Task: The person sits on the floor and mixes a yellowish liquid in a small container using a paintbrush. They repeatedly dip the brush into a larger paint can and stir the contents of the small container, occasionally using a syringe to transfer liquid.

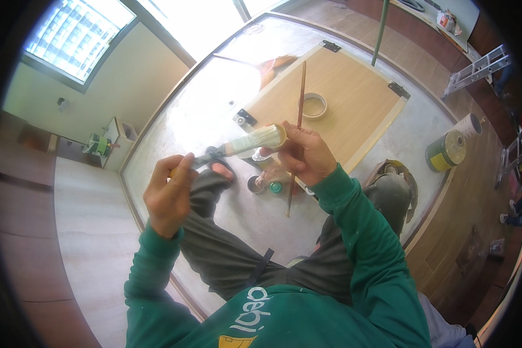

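My left hand [170, 188] is closed round the narrow, partly yellow and grey end of a pale, tube-like object [246, 142]. This object slants up to the right and widens to a cream end with a tan rim; its exact kind is unclear. In my right hand [308, 152] is a thin paintbrush [301, 95] with a long reddish-brown handle, held upright with its tip pointing down. My right fingertips are at the tan rim of the pale object. Below them stand a bottle with a green cap [276, 187] and a small dark-rimmed cup [254, 184].
A wooden panel [354, 87] with dark hinges [398, 89] lies ahead, with a roll of tape [314, 107] on it. At right stand a yellow-and-black can [446, 152] and a stepladder [478, 68]. A green pole [380, 33] rises behind the panel. My legs are spread on the pale floor.
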Demonstrator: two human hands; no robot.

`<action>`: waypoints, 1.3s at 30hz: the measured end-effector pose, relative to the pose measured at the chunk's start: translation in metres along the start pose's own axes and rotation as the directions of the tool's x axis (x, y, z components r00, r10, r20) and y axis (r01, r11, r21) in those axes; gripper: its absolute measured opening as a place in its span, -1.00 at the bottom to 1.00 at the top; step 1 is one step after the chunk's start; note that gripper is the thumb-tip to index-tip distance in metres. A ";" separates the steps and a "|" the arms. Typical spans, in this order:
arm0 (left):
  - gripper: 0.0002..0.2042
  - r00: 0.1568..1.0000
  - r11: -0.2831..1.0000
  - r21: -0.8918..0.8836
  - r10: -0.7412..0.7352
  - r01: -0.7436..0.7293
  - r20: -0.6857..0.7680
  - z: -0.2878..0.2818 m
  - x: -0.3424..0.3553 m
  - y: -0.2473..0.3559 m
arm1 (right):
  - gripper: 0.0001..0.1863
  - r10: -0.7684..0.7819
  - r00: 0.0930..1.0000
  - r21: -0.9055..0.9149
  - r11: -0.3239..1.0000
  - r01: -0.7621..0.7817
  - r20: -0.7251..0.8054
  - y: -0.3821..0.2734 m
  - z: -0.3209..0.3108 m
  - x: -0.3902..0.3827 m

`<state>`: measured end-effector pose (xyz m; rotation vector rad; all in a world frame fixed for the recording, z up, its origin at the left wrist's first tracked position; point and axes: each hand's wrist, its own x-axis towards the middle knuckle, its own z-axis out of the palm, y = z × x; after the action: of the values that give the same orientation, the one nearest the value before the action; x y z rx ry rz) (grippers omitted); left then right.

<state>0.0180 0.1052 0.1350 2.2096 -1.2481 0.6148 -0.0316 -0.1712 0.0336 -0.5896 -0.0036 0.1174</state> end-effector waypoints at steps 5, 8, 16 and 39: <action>-0.61 0.998 0.996 0.062 0.057 -0.056 -0.020 -0.001 0.001 -0.003 | -0.58 -0.004 1.000 0.003 1.000 0.004 -0.007 0.000 -0.001 0.000; -0.60 0.997 0.994 0.083 0.072 -0.070 -0.023 -0.005 0.001 -0.005 | -0.58 0.016 0.997 -0.027 0.999 -0.018 -0.070 -0.003 0.003 0.000; -0.59 0.993 0.988 0.111 0.115 -0.112 -0.019 -0.011 0.001 -0.009 | -0.57 0.001 0.998 -0.021 1.000 -0.002 -0.065 -0.004 0.002 -0.002; -0.58 0.968 0.978 0.100 0.196 -0.182 -0.157 0.002 0.011 0.000 | -0.57 -0.027 0.998 -0.018 0.999 0.027 -0.050 -0.006 0.002 -0.002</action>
<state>0.0230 0.0971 0.1403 2.0715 -1.3765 0.9232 -0.0327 -0.1751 0.0385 -0.6099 0.0363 0.0763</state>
